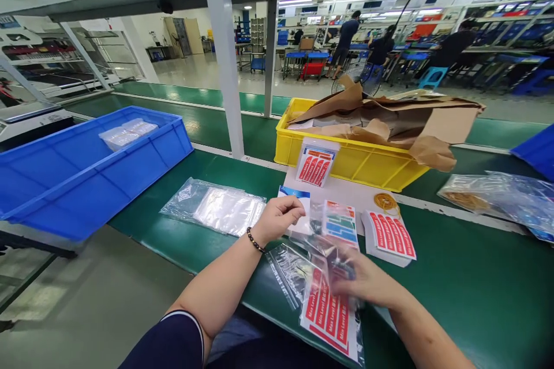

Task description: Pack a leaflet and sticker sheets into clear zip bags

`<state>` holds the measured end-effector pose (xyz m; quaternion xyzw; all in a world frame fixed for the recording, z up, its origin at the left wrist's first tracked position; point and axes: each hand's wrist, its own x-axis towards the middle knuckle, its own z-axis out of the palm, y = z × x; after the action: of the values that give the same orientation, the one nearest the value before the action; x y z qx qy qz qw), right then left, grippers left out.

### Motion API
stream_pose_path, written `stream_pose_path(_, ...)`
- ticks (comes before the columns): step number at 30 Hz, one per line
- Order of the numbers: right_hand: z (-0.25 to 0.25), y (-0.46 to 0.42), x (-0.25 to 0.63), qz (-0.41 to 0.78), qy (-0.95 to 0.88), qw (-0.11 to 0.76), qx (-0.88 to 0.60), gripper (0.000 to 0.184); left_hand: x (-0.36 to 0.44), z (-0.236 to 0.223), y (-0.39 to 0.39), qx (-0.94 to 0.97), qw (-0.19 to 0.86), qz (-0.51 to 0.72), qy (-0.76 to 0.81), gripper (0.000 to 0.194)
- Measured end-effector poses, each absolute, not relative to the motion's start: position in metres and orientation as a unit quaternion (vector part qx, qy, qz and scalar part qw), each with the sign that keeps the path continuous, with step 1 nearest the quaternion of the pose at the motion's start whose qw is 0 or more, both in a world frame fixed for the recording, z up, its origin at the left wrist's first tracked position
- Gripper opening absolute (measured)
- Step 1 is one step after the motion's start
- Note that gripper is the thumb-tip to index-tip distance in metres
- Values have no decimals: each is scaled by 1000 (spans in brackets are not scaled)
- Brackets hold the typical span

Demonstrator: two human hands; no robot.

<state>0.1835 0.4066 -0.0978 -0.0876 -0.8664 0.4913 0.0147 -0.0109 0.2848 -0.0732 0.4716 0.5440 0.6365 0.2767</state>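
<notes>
Work in hand is looking partway along, judging by the layout: a clear bag [318, 245] is being handled at the near edge of the worktop [459, 282], above and partly over a red label sheet [331, 311]. Whether that sheet is lying inside film or under it, cannot tell.

Finished side, as a judgement: clear packets [130, 132] are lying in the blue bin [108, 184]; their contents are not showing clearly. Supply side: a stack of flat bags [227, 207] is lying left of the hands, a red label stack [392, 236] is sitting to the right, and a blue-green printed sheet [341, 225] is lying between. A blue-topped card [294, 191] is showing just beyond the left fingers. These supplies are suggesting more units left; count not readable.

Left hand [279, 219]: fingers are curling, thumb and fingertips drawing close together; whether they are pinching film, cannot tell. Right hand [367, 279]: blurring with motion, fingers bending in and gripping the clear bag; a small dark item is showing at the fingers, identity unclear. Neither hand is spreading wide.

Surroundings: yellow rubber bands [386, 203] are resting at the red stack's far edge; a label packet [318, 167] is leaning upright against the yellow bin [355, 164], which is holding brown paper [450, 124].
</notes>
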Motion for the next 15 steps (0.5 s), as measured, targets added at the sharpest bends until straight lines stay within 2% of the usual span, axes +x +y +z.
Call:
stream_pose_path(2, -98, 392, 174, 387, -919, 18, -71, 61, -18, -67, 276, 435, 247, 702, 507, 25)
stream_pose_path(7, -116, 360, 147, 164, -978, 30, -124, 25, -40, -43, 228, 388, 233, 799, 396, 27)
stream_pose_path(9, -117, 350, 136, 142, -981, 12, -134, 14, -48, -39, 202, 383, 253, 804, 377, 30)
stream_pose_path(12, -107, 341, 114, 171, -980, 4, -101, 16, -54, -42, 171, 399, 302, 784, 367, 36)
stream_pose_path(15, -93, 341, 78, 201, -974, 37, -100, 16, -49, -48, 157, 456, 382, 717, 363, 39)
